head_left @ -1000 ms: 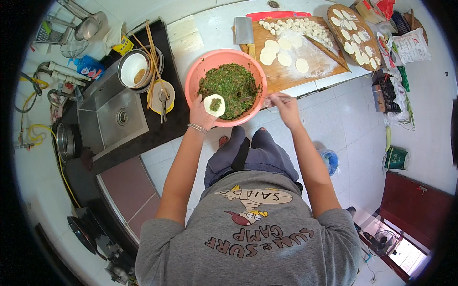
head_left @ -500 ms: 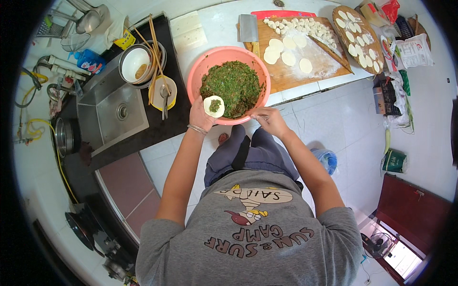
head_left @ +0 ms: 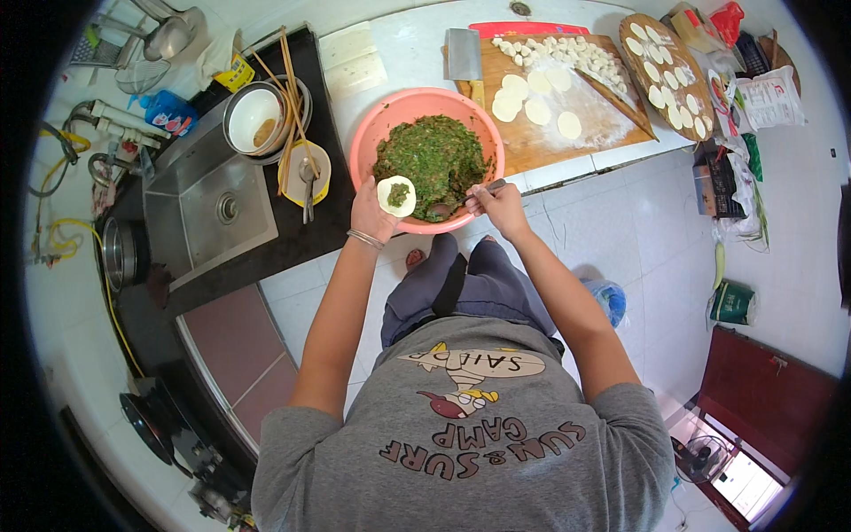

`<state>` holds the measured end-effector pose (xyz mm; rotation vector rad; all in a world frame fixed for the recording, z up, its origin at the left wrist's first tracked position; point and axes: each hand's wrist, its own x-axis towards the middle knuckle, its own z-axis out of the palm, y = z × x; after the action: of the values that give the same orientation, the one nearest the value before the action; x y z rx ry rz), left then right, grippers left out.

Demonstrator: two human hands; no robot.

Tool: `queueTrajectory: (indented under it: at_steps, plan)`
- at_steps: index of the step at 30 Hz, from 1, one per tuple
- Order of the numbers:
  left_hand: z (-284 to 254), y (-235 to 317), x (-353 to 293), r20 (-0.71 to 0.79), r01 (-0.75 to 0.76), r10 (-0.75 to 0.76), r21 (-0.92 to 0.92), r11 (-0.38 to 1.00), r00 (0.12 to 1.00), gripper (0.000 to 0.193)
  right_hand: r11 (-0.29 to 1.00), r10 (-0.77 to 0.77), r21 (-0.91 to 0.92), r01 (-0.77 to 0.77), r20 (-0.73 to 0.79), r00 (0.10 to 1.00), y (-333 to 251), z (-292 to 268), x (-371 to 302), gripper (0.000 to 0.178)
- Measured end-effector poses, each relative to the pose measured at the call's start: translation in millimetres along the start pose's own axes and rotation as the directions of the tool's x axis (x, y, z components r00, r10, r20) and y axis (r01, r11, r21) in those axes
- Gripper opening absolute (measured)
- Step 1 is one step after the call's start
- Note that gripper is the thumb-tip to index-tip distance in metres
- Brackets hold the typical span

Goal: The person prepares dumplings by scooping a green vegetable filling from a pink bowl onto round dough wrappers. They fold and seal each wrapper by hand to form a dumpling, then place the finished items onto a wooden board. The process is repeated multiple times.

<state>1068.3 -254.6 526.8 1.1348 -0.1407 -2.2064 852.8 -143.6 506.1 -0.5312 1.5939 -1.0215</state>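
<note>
Our left hand (head_left: 370, 213) cups a round dumpling wrapper (head_left: 396, 196) with a dab of green filling at its middle, fingers curled under the dough, held over the near rim of the pink basin (head_left: 368, 146). Our right hand (head_left: 498, 204) is closed around the handle of a slim utensil (head_left: 468, 193) whose tip rests in the chopped green filling (head_left: 432, 160) at the basin's near edge; the two hands sit near each other, apart, with the basin's rim between them.

The basin stands at the near edge of the white table (head_left: 399, 53), heaped with the filling. Just beyond it, toward the table's far right, lies a wooden board (head_left: 532, 146) dusted with flour, carrying flat round wrappers (head_left: 536, 96) and a row of small dough pieces (head_left: 567, 55); a cleaver (head_left: 464, 55) rests at the board's far left corner. A round wooden tray (head_left: 640, 35) at the table's right end bears finished dumplings in rows.

To the left of the basin a dark counter holds a small yellow-rimmed dish with a spoon (head_left: 306, 173), a steel bowl (head_left: 254, 115) crossed by long chopsticks (head_left: 282, 84), and a steel sink (head_left: 199, 208). We see our grey printed shirt and dark trousers below, over a pale tiled floor (head_left: 638, 230).
</note>
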Motion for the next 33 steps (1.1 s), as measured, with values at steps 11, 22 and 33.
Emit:
queueTrajectory:
  at_steps: [11, 22, 33]
  plan:
    - [0.1, 2.0, 1.5, -0.016, 0.008, -0.007, 0.023, 1.0, 1.0, 0.043, 0.861, 0.094, 0.507, -0.047, -0.067, 0.993, -31.4, -16.0, -8.4, 0.022]
    - [37.2, -16.7, 0.9, 0.234, 0.273, -0.252, -0.062, 0.96, 0.939, 0.063, 0.782, -0.194, 0.614, 0.11, 0.071, 0.978, -27.3, -22.5, -19.1, 0.018]
    - [46.5, -21.6, -3.2, 0.228, 0.204, -0.189, -0.042, 0.978, 0.955, 0.061, 0.747, -0.243, 0.653, 0.123, 0.095, 0.965, -24.4, -46.4, -28.0, 0.018]
